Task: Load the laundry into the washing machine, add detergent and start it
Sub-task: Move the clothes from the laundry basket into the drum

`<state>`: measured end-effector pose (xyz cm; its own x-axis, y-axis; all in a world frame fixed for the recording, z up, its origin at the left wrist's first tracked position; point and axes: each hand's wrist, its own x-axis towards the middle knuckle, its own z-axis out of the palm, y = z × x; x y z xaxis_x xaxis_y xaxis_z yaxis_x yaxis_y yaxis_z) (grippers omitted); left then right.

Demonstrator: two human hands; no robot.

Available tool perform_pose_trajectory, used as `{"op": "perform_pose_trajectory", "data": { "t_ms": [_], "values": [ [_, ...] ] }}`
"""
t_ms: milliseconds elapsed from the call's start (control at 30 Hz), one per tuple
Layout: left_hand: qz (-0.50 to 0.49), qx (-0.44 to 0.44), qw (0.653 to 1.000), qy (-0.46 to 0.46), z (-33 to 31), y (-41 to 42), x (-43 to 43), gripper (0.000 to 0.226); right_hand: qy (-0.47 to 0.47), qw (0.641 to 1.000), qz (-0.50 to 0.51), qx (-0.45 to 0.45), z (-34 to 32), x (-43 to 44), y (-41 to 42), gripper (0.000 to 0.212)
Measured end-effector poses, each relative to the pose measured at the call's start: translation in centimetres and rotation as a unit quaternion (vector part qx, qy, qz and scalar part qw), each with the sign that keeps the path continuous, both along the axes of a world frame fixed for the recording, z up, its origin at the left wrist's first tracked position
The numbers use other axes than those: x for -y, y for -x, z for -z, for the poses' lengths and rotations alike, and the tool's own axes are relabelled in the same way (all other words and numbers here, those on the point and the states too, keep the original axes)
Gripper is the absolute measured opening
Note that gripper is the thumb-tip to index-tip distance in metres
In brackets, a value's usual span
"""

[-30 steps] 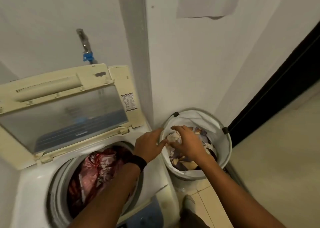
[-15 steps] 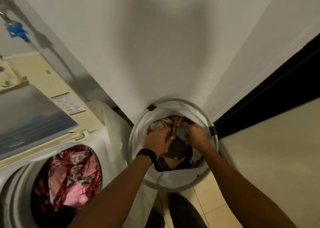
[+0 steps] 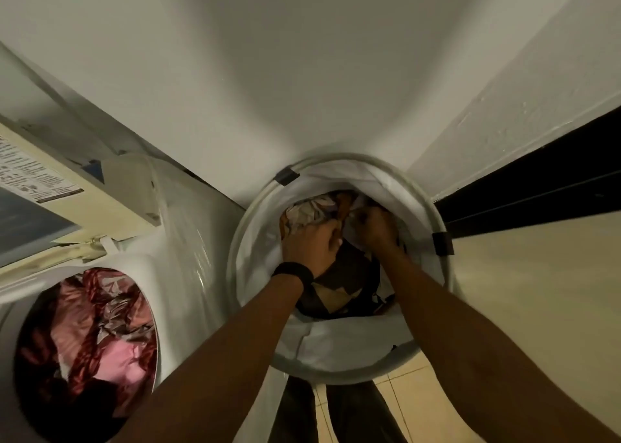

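Both hands were down inside the laundry hamper [image 3: 237, 241], each closed round fabric. Left hand [image 3: 311, 246], with a black wristband [image 3: 292, 273] at the wrist, had its fingers curled into the crumpled clothes [image 3: 307, 212] at the top of the pile. Just beside it, the right hand [image 3: 378, 229] was bunched in a fist on the same heap. The hamper was round and white-lined, with two dark clips on its rim, and stood on the tiled floor [image 3: 537, 308] against the wall [image 3: 302, 72], right next to the washing machine [image 3: 188, 234].

That machine was a white top-loader with its lid [image 3: 114, 190] raised. Its drum [image 3: 153, 308] already held pink and red laundry [image 3: 100, 335]. Darker garments lay lower in the hamper, under the forearms. The person's dark trousers [image 3: 353, 415] showed below the hamper's near rim, and a black strip [image 3: 537, 180] ran along the wall to the right.
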<state>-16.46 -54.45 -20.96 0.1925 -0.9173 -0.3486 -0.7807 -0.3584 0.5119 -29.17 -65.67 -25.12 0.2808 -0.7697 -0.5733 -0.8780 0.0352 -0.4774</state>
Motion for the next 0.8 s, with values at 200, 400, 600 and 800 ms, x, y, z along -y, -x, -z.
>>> {"op": "perform_pose_trajectory", "data": {
  "t_ms": [200, 400, 600, 800],
  "values": [
    [-0.039, -0.058, 0.998, 0.012, -2.5, 0.1, -1.4, 0.030, 0.054, 0.998, -0.011, -0.041, -3.5, -3.2, 1.8, 0.025],
    [-0.031, -0.078, 0.996, 0.007, -5.9, 1.0, -0.9, 0.047, 0.133, 0.990, 0.016, 0.051, -8.9, -4.5, 2.4, 0.018],
    [-0.047, -0.110, 0.990, 0.069, -9.1, 1.9, 0.0, 0.057, 0.184, 0.979, 0.012, 0.085, -13.3, -4.3, 2.3, 0.016],
    [-0.137, -0.133, 0.965, 0.177, -13.6, 3.2, 0.7, 0.016, 0.226, 0.934, 0.088, 0.262, -21.2, -6.0, 2.4, 0.021]
  ]
}}
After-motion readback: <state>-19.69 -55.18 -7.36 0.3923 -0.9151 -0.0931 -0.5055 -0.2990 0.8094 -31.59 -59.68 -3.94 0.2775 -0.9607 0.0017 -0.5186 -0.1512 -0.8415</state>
